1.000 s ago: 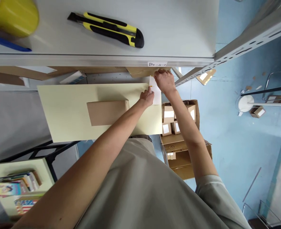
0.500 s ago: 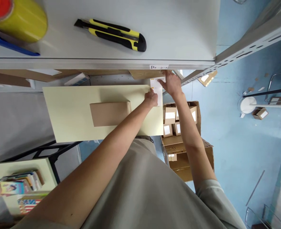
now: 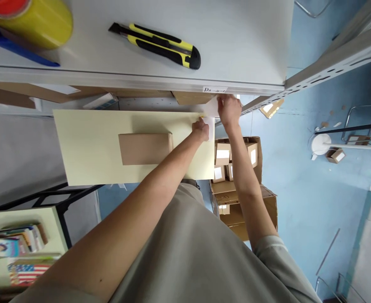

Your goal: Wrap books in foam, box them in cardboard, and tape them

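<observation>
A strip of white paper (image 3: 209, 122) lies at the right end of the pale yellow board (image 3: 91, 147), with a small yellow mark near my left fingertip. My left hand (image 3: 201, 128) is closed over it, fingers curled and the index finger at the mark. Just under the shelf edge, my right hand (image 3: 229, 110) pinches the upper part of the paper, which is raised and bent. Its fingertips are partly hidden by the shelf edge. A brown cardboard box (image 3: 145, 149) rests on the board, left of my left hand.
Above is a grey shelf (image 3: 236, 38) bearing a yellow-black utility knife (image 3: 157, 44) and a yellow can (image 3: 46, 25). Open cartons with small boxes (image 3: 222, 154) stand below my right arm. A metal upright (image 3: 330, 63) rises at right; books (image 3: 18, 240) lie lower left.
My right hand has closed from spread fingers to a pinch, and the paper's upper part has lifted. My left hand stays at nearly the same spot. The view has shifted slightly.
</observation>
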Action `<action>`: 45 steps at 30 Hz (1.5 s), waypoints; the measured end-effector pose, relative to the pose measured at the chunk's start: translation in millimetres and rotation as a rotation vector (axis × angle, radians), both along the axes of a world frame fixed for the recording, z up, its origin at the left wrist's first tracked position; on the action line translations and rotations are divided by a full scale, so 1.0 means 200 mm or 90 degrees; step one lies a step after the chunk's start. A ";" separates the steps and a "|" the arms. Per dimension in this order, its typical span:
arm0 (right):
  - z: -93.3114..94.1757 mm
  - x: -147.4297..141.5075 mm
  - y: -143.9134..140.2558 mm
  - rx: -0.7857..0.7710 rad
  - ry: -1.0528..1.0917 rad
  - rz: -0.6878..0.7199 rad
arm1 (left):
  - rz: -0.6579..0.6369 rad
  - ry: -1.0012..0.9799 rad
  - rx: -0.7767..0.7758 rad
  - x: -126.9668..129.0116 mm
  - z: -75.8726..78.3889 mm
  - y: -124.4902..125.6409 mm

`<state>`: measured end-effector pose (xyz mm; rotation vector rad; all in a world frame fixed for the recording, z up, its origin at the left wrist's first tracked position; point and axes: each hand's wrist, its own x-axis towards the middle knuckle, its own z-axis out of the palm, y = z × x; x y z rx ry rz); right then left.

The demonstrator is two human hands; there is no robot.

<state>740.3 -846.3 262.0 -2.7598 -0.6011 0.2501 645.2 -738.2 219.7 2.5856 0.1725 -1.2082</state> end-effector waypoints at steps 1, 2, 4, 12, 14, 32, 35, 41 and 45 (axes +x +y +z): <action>0.02 0.00 -0.05 0.020 -0.009 -0.041 | -0.006 0.003 0.002 0.00 0.00 0.00; 0.05 -0.01 -0.10 0.039 -0.017 -0.068 | -0.010 0.005 0.002 0.00 0.01 0.00; 0.14 -0.06 -0.18 0.057 -0.015 -0.084 | -0.008 0.007 0.001 0.00 0.02 -0.01; 0.49 -0.57 -0.20 0.355 0.136 -0.200 | 0.090 -0.168 -0.091 -0.21 0.22 0.10; 0.50 -0.68 -0.18 0.506 0.231 -0.258 | 0.191 -0.214 -0.206 -0.39 0.29 0.22; 0.64 -1.12 0.28 0.559 0.532 -0.169 | 0.572 -0.236 -0.645 -1.53 0.89 0.92; 0.66 -1.18 0.39 0.522 0.499 -0.146 | 0.580 -0.246 -0.630 -1.62 0.89 1.02; 0.72 -1.44 0.70 0.371 0.276 -0.045 | 0.580 -0.286 -0.660 -1.81 0.85 1.28; 0.85 -1.76 0.96 0.308 0.193 0.123 | 0.571 -0.345 -0.688 -1.96 0.82 1.48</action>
